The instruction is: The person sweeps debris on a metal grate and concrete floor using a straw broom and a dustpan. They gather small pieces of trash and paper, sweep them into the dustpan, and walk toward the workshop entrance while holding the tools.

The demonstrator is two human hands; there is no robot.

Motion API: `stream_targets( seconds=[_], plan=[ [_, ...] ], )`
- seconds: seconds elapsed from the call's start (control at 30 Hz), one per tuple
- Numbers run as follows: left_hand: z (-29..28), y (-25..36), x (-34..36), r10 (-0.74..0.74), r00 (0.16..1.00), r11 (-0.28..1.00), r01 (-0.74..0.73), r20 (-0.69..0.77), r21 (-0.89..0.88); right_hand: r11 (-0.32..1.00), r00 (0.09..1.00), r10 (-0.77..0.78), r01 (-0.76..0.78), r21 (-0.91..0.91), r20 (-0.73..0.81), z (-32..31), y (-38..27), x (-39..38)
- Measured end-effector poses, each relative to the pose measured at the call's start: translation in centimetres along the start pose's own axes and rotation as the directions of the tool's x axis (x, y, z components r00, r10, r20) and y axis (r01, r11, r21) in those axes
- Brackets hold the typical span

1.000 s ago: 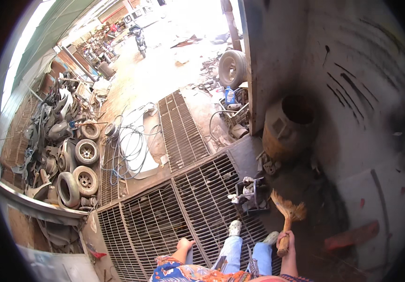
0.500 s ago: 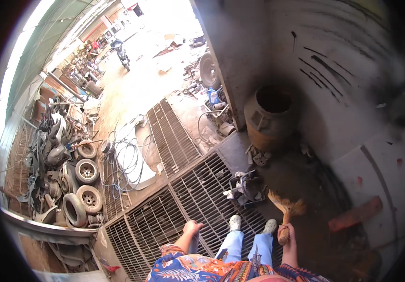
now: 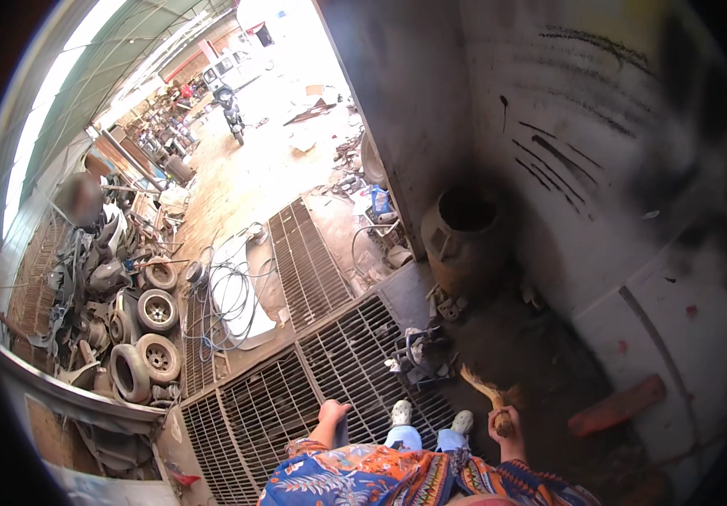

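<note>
Drum [image 3: 458,266] inside dark at three o'clock

A wall [image 3: 418,110] partly hides the tyre [image 3: 371,160] at twelve; toward nine, a patch [image 3: 82,199] is blurred. Near five, the right grip [image 3: 508,423] covers part of a brush [image 3: 489,390]; at six, the left grip [image 3: 332,411] hides most of a grey object [image 3: 342,434].

Wheels [image 3: 158,358] left, grates [image 3: 309,373] between, brush [image 3: 485,389] right
</note>
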State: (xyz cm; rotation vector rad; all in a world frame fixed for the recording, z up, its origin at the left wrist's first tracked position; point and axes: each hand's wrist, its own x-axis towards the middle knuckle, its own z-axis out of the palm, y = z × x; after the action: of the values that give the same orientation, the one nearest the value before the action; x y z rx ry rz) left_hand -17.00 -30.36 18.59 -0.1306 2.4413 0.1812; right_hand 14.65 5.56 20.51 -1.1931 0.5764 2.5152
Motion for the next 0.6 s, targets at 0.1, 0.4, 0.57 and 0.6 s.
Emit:
stream_targets(
  seconds=[0.1, 0.4, 0.57, 0.6],
  plan=[
    [-0.3, 1.6, -1.4, 0.05, 0.999, 0.999, -0.05, -0.014, -0.015, 0.999, 0.999, -0.043, 0.043, -0.019, -0.024, 0.7, -0.8, -0.8],
    [0.3, 0.3, -1.0, 0.005, 1.0, 0.998, -0.004, 0.01, -0.057, 0.973, 0.964, -0.232, 0.229, -0.038, -0.126, 0.3, -2.8, -0.4],
    [-0.1, -0.8, -1.8, -0.074, 0.997, 0.995, 0.075, 0.021, -0.07, 0.982, 0.978, -0.187, 0.186, -0.021, -0.096, 0.8, -2.3, -1.8],
    [-0.2, -1.0, -2.0, -0.084, 0.996, 0.994, 0.086, 0.021, -0.075, 0.982, 0.977, -0.19, 0.189, -0.014, -0.095, 0.6, -2.4, -1.9]
  ],
)
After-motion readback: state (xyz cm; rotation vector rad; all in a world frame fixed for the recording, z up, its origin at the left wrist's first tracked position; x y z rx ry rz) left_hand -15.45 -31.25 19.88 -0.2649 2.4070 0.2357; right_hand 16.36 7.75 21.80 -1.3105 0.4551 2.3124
